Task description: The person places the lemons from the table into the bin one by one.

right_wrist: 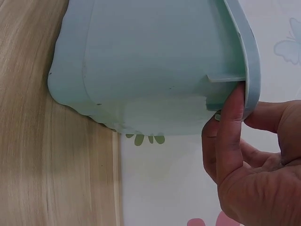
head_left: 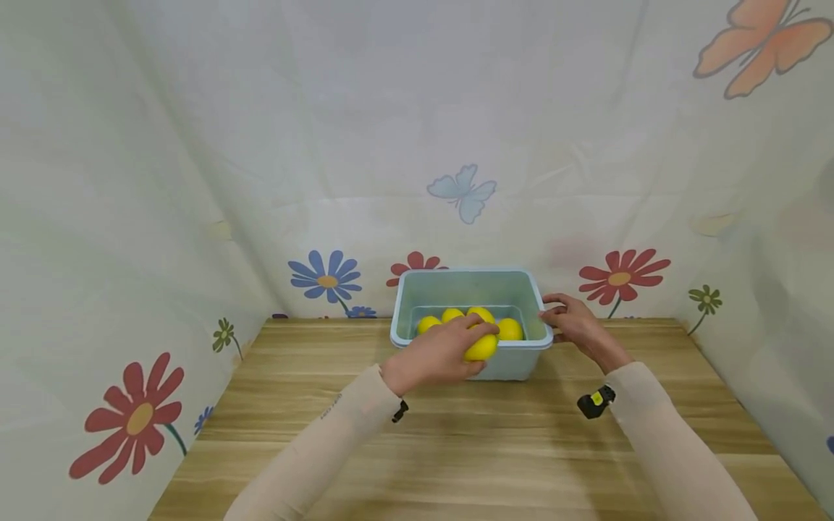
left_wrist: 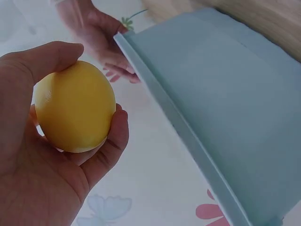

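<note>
My left hand (head_left: 445, 350) grips a yellow ball-like thing, perhaps a lemon (left_wrist: 75, 107), with thumb and fingers curled round it. In the head view it is above the front rim of a pale blue plastic bin (head_left: 508, 365). Several more yellow round things, one of them a yellow ball (head_left: 510, 329), lie inside the bin, partly hidden by my left hand. At the bin's right side, my right hand (head_left: 576, 325) pinches the rim; in the right wrist view, fingers (right_wrist: 230, 132) are under the lip and the thumb is on the other side.
The bin stands at the far edge of a wooden table (head_left: 417, 449), against a white curtain (head_left: 365, 145) printed with flowers and butterflies. Black wrist devices, one a yellow-marked camera (head_left: 596, 401), sit at the cuffs of both sleeves.
</note>
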### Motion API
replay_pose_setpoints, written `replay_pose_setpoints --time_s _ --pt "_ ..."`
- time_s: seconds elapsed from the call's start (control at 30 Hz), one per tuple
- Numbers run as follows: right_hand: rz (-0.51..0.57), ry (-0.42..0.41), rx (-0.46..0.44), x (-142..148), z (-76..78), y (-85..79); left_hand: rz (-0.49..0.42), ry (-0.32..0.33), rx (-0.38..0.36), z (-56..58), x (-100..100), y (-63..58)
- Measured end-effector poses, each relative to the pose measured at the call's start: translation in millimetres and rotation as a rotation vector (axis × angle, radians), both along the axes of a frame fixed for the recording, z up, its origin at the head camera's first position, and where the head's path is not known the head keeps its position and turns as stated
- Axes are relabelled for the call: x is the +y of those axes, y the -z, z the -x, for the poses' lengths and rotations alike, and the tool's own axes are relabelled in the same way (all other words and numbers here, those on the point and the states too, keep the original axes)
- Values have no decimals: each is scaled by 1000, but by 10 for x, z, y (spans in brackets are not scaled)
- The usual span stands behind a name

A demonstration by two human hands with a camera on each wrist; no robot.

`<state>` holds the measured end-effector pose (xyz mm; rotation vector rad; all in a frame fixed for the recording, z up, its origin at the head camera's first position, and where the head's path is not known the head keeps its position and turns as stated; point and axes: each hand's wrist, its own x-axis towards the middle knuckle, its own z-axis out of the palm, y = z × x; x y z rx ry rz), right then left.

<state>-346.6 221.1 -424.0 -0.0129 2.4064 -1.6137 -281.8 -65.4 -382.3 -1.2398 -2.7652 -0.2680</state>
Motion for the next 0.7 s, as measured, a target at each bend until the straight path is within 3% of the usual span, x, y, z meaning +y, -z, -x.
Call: replay_pose_setpoints --time_s 0.2,0.5,0.7 --pt "-7 -2 -11 18 -1 -5 -43 0 -8 125 -38 -106" --pt "-8 0 -9 33 -5 12 -70 -63 -104 300 -84 -378" --pt "-17 2 -9 32 5 18 -89 -100 -146 373 -116 -439"
